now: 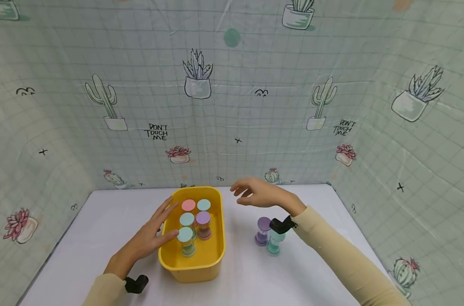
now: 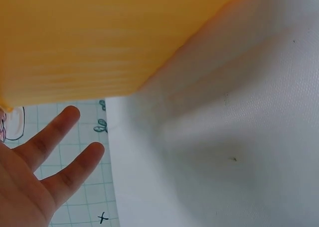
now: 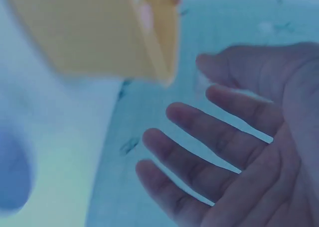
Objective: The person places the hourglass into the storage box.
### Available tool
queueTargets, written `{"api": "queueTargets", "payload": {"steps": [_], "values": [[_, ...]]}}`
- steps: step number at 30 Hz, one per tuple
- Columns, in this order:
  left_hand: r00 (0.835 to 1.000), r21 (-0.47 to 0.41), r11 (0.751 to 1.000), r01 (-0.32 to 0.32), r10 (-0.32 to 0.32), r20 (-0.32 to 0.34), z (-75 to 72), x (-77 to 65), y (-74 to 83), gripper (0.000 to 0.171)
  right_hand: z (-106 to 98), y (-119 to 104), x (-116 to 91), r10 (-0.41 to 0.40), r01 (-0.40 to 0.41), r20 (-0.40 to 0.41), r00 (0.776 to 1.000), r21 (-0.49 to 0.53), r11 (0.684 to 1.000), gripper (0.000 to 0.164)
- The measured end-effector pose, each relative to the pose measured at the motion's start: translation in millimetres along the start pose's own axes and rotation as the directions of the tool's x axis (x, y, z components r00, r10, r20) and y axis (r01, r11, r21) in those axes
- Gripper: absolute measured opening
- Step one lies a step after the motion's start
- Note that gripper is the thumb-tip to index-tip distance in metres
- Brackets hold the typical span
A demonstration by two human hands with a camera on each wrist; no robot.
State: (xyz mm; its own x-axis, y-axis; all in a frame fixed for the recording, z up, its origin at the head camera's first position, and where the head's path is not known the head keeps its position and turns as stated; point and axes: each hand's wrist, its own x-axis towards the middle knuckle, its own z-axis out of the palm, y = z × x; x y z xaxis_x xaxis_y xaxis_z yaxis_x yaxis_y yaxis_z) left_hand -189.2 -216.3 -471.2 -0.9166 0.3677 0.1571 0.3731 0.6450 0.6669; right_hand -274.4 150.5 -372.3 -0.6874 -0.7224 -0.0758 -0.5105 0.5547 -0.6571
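A yellow plastic bin (image 1: 191, 275) stands on the white table, holding several upright sand timers with pink, light blue and purple caps. My left hand (image 1: 147, 236) spreads at the bin's left side, its thumb near the light-blue-capped timer (image 1: 185, 234) at the front; whether it touches is unclear. In the left wrist view two straight fingers (image 2: 75, 174) show below the bin's wall. Right of the bin, my right hand (image 1: 260, 193) hovers with loosely bent fingers, holding nothing. Below the right wrist stand a purple sand timer (image 1: 263, 231) and a teal one (image 1: 274, 245), partly covered by the wrist camera.
A pale grid-patterned cloth (image 1: 232, 106) with cactus drawings rises behind the table and on both sides. The white tabletop (image 1: 239, 276) extends in front of the bin and between it and the two timers. Black cameras sit on both wrists.
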Motion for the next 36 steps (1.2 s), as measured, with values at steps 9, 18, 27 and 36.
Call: {"api": "queueTargets", "payload": {"steps": [9,18,27,36], "values": [[1.000,-0.030,1.000,-0.006,0.006,-0.003,0.0,-3.2,-0.1,0.075,17.0,51.6,-35.3,0.206,-0.215,0.146,0.968,0.047,0.975,0.048],[1.000,-0.040,0.999,-0.023,0.023,0.002,1.3,-1.4,-1.5,0.076,30.3,68.3,-54.6,0.289,-0.289,0.159,0.944,-0.023,0.957,0.045],[1.000,-0.042,0.999,-0.030,0.030,-0.003,2.1,1.8,-4.1,0.076,34.3,67.5,-52.5,0.315,-0.322,0.171,0.933,0.010,0.947,0.041],[0.999,-0.047,0.998,-0.041,0.041,0.002,1.6,2.4,-1.5,0.076,33.6,67.1,-49.5,0.251,-0.259,0.180,0.951,0.019,0.966,0.035]]}}
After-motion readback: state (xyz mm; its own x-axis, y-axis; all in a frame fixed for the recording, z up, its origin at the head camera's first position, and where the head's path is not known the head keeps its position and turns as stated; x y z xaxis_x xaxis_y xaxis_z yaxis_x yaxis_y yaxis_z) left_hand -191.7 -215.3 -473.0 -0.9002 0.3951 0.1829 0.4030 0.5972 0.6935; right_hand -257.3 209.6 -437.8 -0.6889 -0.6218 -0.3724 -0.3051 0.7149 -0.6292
